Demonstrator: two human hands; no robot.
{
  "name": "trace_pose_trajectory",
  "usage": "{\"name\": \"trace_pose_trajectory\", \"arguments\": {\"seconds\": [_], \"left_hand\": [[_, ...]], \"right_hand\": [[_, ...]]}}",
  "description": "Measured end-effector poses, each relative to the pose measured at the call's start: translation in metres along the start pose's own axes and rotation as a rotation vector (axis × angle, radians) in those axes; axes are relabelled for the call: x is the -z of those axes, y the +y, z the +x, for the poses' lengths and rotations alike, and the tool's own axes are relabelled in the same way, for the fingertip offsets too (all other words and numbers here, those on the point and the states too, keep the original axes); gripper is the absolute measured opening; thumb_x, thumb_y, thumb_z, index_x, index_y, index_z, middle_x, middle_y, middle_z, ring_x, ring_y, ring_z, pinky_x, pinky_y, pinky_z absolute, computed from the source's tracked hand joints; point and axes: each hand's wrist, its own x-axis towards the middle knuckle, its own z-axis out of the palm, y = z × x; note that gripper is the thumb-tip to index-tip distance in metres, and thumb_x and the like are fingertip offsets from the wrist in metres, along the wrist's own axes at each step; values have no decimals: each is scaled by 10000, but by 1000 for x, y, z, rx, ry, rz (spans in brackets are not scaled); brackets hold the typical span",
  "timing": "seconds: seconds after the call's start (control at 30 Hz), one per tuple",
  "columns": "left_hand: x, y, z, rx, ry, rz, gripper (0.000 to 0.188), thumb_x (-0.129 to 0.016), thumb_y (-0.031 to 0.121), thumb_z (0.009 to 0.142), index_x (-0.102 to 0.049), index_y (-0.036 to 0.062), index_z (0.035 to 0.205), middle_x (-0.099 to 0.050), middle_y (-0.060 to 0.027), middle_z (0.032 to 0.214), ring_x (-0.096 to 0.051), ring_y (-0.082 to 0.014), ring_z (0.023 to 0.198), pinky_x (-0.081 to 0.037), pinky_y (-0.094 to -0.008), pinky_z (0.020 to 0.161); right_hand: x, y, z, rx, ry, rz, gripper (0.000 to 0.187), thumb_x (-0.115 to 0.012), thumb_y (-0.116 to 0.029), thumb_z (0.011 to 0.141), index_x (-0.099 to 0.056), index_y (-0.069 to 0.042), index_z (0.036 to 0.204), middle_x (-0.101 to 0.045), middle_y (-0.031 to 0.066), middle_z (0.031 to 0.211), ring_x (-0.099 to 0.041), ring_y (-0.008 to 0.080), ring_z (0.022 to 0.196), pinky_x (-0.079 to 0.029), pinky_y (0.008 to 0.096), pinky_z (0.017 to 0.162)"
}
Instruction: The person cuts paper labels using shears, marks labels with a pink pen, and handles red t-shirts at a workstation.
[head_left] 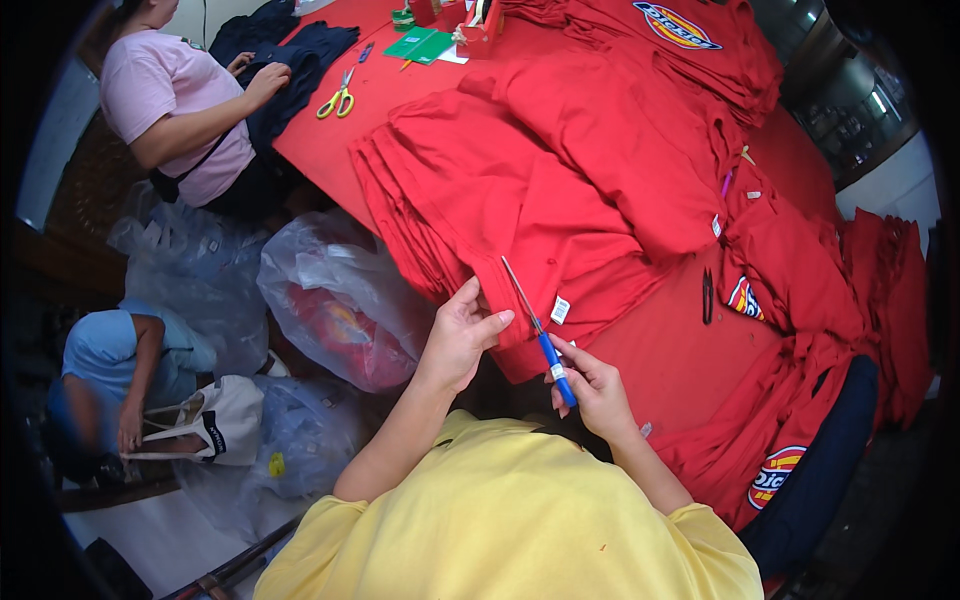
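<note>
Garments [560,150] of red cloth lie heaped across the counter [665,365], some hanging past its near edge, where a worker in a yellow shirt [500,510] has both hands occupied. The left hand [459,345] pinches the edge of the nearest garment between thumb and fingers; the right hand [597,388] grips a blue-handled tool [552,355], its thin metal point angled over the cloth beside a white label [561,310]. Whether the point touches the fabric cannot be told. Yellow-handled scissors [345,101] lie near the counter's left edge, a green card [422,44] closer to the far edge. At the far left corner, a co-worker in pink [170,85] has hands on dark clothes [300,75]. Beside the left edge, a clear plastic bag [300,262] holds red cloth; farther left, a co-worker in light blue [170,335] bends near a white bag [236,408].
</note>
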Motion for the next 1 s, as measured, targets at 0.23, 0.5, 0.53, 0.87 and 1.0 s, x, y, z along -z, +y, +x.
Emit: {"name": "trace_pose_trajectory", "arguments": {"seconds": [0.23, 0.5, 0.53, 0.87, 1.0], "left_hand": [[-4, -28, -13, 209, -47, -47, 498, -607, -30, 849, -433, 57, 1307, -617, -99, 1117, -631, -211, 1003, -539, -371, 845], [26, -33, 38, 84, 131, -241, 234, -521, 145, 948, -543, 50, 1161, -632, -83, 1132, -618, -205, 1038, -508, -412, 899], [32, -23, 51, 40, 125, -309, 239, -512, 134, 949, -537, 47, 1171, -623, -92, 1153, -608, -217, 1061, -491, -420, 933], [119, 34, 136, 63, 325, -377, 363, -509, 168, 938, -467, -13, 1250, -543, -143, 1276, -524, -277, 1176, -393, -415, 1035], [115, 35, 124, 91, 218, -190, 311, -565, 93, 888, -522, 36, 1191, -588, -101, 1210, -564, -231, 1113, -426, -390, 983]], "right_hand": [[-6, -3, 36, 299, 187, -165, 593, -574, 27, 817, -359, -43, 1365, -524, 94, 1064, -575, 112, 856, -491, 250, 747], [1, 11, 25, 138, 151, -247, 610, -533, 69, 807, -356, -52, 1377, -519, 86, 1008, -582, 126, 843, -486, 263, 758], [3, 13, 20, 110, 156, -272, 608, -537, 65, 808, -360, -47, 1379, -529, 94, 1021, -586, 133, 859, -486, 266, 772], [21, 7, 31, 278, 252, -854, 543, -626, -38, 768, -485, -4, 1291, -578, 173, 993, -615, 288, 883, -490, 361, 789], [2, -31, 63, 444, 239, -654, 550, -653, -81, 770, -500, -2, 1292, -572, 136, 896, -591, 206, 765, -480, 306, 694]]}}
